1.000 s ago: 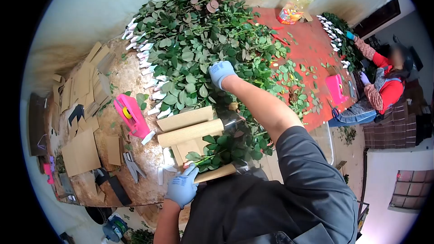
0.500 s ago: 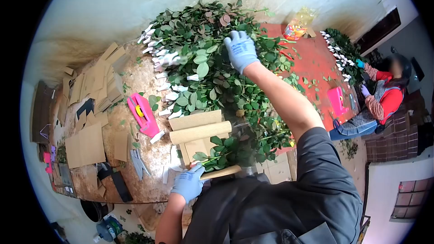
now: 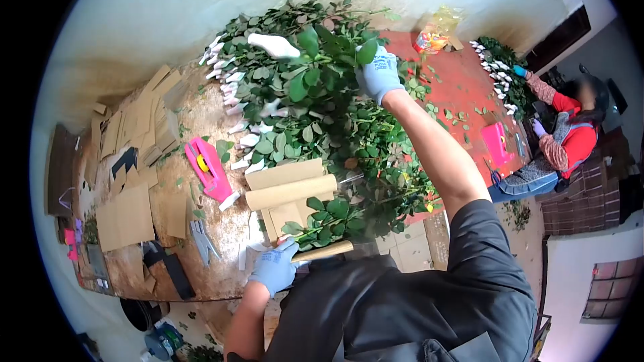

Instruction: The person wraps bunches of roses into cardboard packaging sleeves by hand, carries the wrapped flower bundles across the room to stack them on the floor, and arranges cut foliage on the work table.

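My right hand (image 3: 380,75), in a pale blue-grey glove, is closed around a leafy rose stem (image 3: 312,60) whose head has a white wrap (image 3: 274,45). It is raised over a large pile of leafy rose stems (image 3: 376,127) with white-wrapped heads along the left side. My left hand (image 3: 274,268), gloved alike, grips the near edge of a corrugated cardboard sheet (image 3: 323,252). Beside its fingers, a leafy stem (image 3: 335,218) lies on the cardboard. The sheet's far edge is a rolled flap (image 3: 292,192).
Left on the table are a pink tape dispenser (image 3: 209,167), a grey stapler-like tool (image 3: 202,240) and stacked cardboard pieces (image 3: 127,214). At the right, a person in red sleeves (image 3: 580,137) handles more white-wrapped stems (image 3: 496,70) by another pink dispenser (image 3: 495,144).
My right hand has lifted a white-wrapped rose stem up from the pile and shifted slightly right. My left hand stays at the cardboard edge.
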### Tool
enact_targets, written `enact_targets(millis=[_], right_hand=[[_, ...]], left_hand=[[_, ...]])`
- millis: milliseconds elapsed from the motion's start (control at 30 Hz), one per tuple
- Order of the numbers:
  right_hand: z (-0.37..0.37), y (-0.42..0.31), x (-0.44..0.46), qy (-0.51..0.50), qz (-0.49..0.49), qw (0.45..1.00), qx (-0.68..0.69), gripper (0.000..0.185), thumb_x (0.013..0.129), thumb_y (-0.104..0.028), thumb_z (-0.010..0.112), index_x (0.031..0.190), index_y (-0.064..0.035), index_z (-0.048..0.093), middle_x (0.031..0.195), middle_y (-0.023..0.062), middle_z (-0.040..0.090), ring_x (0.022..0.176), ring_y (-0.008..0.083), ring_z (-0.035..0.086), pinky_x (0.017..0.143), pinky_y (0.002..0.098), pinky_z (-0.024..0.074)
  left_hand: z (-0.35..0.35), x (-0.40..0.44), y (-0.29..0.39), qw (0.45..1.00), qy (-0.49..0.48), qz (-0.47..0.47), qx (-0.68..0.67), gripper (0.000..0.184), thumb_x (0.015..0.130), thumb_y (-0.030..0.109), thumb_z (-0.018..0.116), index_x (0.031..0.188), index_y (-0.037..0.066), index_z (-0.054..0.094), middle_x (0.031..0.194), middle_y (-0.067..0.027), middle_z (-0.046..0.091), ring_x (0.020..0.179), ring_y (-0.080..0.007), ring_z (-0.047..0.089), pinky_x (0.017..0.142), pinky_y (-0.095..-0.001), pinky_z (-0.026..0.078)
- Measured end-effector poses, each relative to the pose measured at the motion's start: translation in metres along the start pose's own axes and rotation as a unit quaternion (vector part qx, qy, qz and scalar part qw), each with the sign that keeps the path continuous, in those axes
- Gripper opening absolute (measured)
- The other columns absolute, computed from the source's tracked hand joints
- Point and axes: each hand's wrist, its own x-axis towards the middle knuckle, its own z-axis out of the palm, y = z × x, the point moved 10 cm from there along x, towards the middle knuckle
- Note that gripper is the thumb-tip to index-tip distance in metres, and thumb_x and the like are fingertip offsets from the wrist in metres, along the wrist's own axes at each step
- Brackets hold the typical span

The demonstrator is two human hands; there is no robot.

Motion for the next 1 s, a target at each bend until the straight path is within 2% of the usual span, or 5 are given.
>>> enact_targets(millis=[233,400,600,833,1000], right_hand=[[-0.077,-0.073,-0.001,0.089,-0.134,0.987,-0.016,0.029,0.081,-0.023,0.072,0.108,-0.0137,0.068,0.118,0.011,0.063,0.124,0.0329,0.055,0.115,0.0655,0.0267],[-0.149,-0.118,-0.025,0.132,-0.211,0.957,-0.149,0.014,0.087,-0.018,0.063,0.099,-0.0143,0.066,0.104,0.0078,0.065,0.109,0.0286,0.061,0.11,0.0573,0.0383],[-0.107,-0.144,-0.166,-0.197,-0.284,0.937,-0.048,0.014,0.088,-0.019,0.062,0.1,-0.0138,0.065,0.096,0.0078,0.064,0.096,0.0272,0.062,0.077,0.0423,0.0517],[0.049,-0.111,-0.312,-0.477,-0.246,0.84,-0.081,0.022,0.095,-0.022,0.056,0.108,-0.0131,0.071,0.103,0.0092,0.069,0.096,0.0291,0.066,0.079,0.0448,0.0517],[0.011,-0.151,-0.293,-0.353,-0.26,0.877,-0.195,0.023,0.095,-0.019,0.056,0.109,-0.0075,0.071,0.107,0.0113,0.066,0.113,0.0285,0.059,0.095,0.0497,0.0442]], left_hand=[[0.006,0.0,-0.007,1.0,0.014,0.006,0.003,0.044,0.089,0.017,0.06,0.133,0.01,0.062,0.145,-0.0116,0.06,0.113,-0.0383,0.067,0.097,-0.0483,0.052],[0.0,-0.003,-0.001,1.0,0.016,-0.008,0.015,0.045,0.089,0.016,0.061,0.133,0.011,0.061,0.145,-0.0119,0.059,0.113,-0.038,0.067,0.096,-0.0481,0.053],[0.018,-0.001,-0.015,0.999,0.018,-0.016,0.021,0.049,0.094,0.027,0.068,0.136,0.004,0.061,0.146,-0.0191,0.058,0.125,-0.0394,0.061,0.102,-0.0462,0.051],[0.012,0.0,-0.013,0.996,-0.044,-0.073,-0.024,0.051,0.091,0.016,0.062,0.141,0.005,0.058,0.146,-0.0176,0.058,0.118,-0.0384,0.064,0.103,-0.0462,0.05],[0.004,-0.001,-0.007,1.0,0.016,-0.013,-0.003,0.051,0.089,0.016,0.061,0.139,0.006,0.059,0.145,-0.0138,0.06,0.113,-0.0349,0.067,0.1,-0.0464,0.051]])
